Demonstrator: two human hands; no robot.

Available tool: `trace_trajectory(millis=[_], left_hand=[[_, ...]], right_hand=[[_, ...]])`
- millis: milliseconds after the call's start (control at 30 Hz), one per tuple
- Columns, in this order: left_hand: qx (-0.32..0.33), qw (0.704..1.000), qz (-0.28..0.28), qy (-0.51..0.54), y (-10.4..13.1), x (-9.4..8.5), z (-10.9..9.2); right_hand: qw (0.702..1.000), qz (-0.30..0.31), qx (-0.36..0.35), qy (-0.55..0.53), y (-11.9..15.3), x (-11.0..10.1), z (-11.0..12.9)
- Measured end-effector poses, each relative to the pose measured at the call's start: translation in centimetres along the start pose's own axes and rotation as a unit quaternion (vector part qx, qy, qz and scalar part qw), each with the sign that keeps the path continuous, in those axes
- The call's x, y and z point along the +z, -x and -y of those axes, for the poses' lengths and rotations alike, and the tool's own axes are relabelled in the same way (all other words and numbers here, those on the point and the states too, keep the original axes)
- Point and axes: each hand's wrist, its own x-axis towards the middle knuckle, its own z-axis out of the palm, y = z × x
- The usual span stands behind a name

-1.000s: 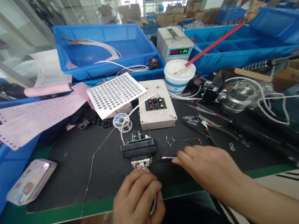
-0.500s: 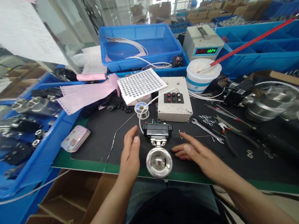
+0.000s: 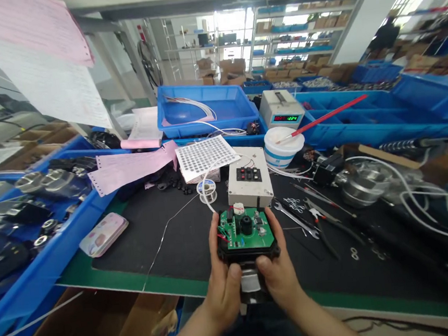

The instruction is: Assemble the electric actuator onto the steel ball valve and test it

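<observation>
clerk: entry one, your hands?

checker: a pair. your left hand (image 3: 221,288) and your right hand (image 3: 282,275), each partly curled, fingers along the sides, thumbs at the near edge. between them they hold one black housing (image 3: 247,254), singly listed.

clerk: its location and fittings?

checker: at the near side of the bench, in front of you, just short of the control box (image 3: 249,192). open face up: one green circuit board (image 3: 249,240), exposed, red wires at its left. beneath, toward you, one shiny metal part (image 3: 250,281), partly hidden by your thumbs. whether the bench bears any weight, i cannot tell.

clerk: attachments?

checker: one white cable (image 3: 211,207), meeting the housing's far left corner, passing the solder spool (image 3: 207,191).

clerk: step in hand?

checker: by my judgement, you are positioning the unit, board facing you. no tool in either hand.

clerk: and what does the next move call for?

checker: a steady two-handed grip, i judge, slack in that cable, and fingers off the bare components. for reference, the wrench (image 3: 297,219) lies to the right, near your right hand.
</observation>
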Motion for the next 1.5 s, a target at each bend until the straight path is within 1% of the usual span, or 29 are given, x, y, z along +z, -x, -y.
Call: trace_trajectory(millis=[67, 167, 267, 367, 400, 433, 467, 500, 533, 567, 600, 633, 700, 800, 867, 967, 1067, 1133, 1200, 1267, 1333, 1367, 1433, 1467, 1500], left_hand=[[0.011, 1.000, 0.014, -0.025, -0.8, -0.2, 0.0], [0.015, 0.997, 0.036, -0.073, -2.6, -1.4, -0.4], [-0.017, 0.993, 0.083, -0.085, -4.4, -3.0, -1.3], [-0.050, 0.987, 0.128, -0.089, -5.3, -4.0, -2.2], [-0.057, 0.986, 0.133, -0.086, -5.4, -4.1, -2.4], [-0.061, 0.985, 0.135, -0.084, -5.4, -4.1, -2.4], [-0.063, 0.985, 0.134, -0.083, -5.2, -4.0, -2.4], [-0.061, 0.986, 0.133, -0.082, -5.0, -3.9, -2.3], [-0.056, 0.986, 0.134, -0.081, -4.7, -3.8, -2.1], [-0.050, 0.986, 0.140, -0.080, -4.4, -3.7, -2.0], [-0.044, 0.985, 0.147, -0.082, -4.1, -3.6, -1.8], [-0.037, 0.983, 0.155, -0.088, -3.7, -3.4, -1.7], [-0.024, 0.980, 0.165, -0.107, -3.1, -3.2, -1.6], [-0.011, 0.979, 0.158, -0.127, -2.5, -3.2, -1.3], [-0.015, 0.981, 0.147, -0.124, -2.5, -3.3, -1.1], [-0.018, 0.984, 0.140, -0.104, -2.7, -3.5, -1.0], [-0.008, 0.985, 0.147, -0.089, -3.0, -3.5, -1.4], [-0.016, 0.985, 0.148, -0.092, -3.4, -3.2, -1.8], [-0.034, 0.985, 0.139, -0.092, -3.8, -3.1, -2.0], [-0.051, 0.988, 0.124, -0.082, -4.2, -3.0, -1.9], [-0.074, 0.990, 0.103, -0.065, -4.6, -3.1, -1.6], [-0.088, 0.990, 0.094, -0.051, -4.8, -3.2, -1.5], [-0.118, 0.990, 0.081, -0.006, -5.2, -3.3, -1.2], [-0.131, 0.988, 0.076, 0.024, -5.5, -3.3, -1.1], [-0.140, 0.986, 0.072, 0.052, -5.8, -3.2, -1.0]], right_hand=[[1.000, 0.008, -0.004, 0.014, -0.3, -0.5, 0.4], [0.998, 0.040, 0.013, 0.043, -0.9, -1.1, 0.9], [0.993, 0.074, 0.027, 0.084, -1.1, -2.0, 1.4], [0.979, 0.144, 0.030, 0.142, -1.7, -3.9, 2.6], [0.969, 0.170, 0.017, 0.180, -2.2, -4.7, 3.2], [0.958, 0.180, -0.004, 0.225, -3.0, -5.6, 3.9], [0.945, 0.172, -0.030, 0.277, -4.1, -6.4, 4.8], [0.931, 0.143, -0.061, 0.330, -5.5, -7.0, 5.7], [0.918, 0.088, -0.085, 0.378, -7.3, -7.4, 6.5], [0.895, 0.034, -0.099, 0.434, -9.3, -7.5, 7.2], [0.856, 0.014, -0.114, 0.504, -11.5, -7.4, 7.7], [0.841, 0.023, -0.115, 0.527, -13.7, -7.1, 8.0], [0.823, 0.045, -0.111, 0.555, -18.1, -6.1, 7.8], [0.803, 0.066, -0.090, 0.586, -23.1, -4.4, 6.3], [0.795, 0.079, -0.073, 0.596, -25.1, -3.8, 5.4], [0.795, 0.093, -0.049, 0.598, -26.6, -3.8, 4.5], [0.808, 0.081, -0.029, 0.583, -27.3, -4.3, 3.9], [0.824, 0.070, -0.020, 0.562, -27.6, -4.6, 3.6], [0.843, 0.065, -0.017, 0.534, -27.6, -4.7, 3.8], [0.865, 0.057, -0.038, 0.497, -26.9, -4.8, 4.7], [0.885, 0.035, -0.087, 0.457, -24.8, -4.9, 5.9], [0.892, 0.020, -0.117, 0.437, -23.2, -5.0, 6.4], [0.904, -0.003, -0.161, 0.396, -19.1, -5.3, 6.8], [0.913, -0.013, -0.172, 0.369, -16.8, -5.4, 6.6], [0.936, -0.006, -0.169, 0.308, -14.5, -5.5, 6.1]])
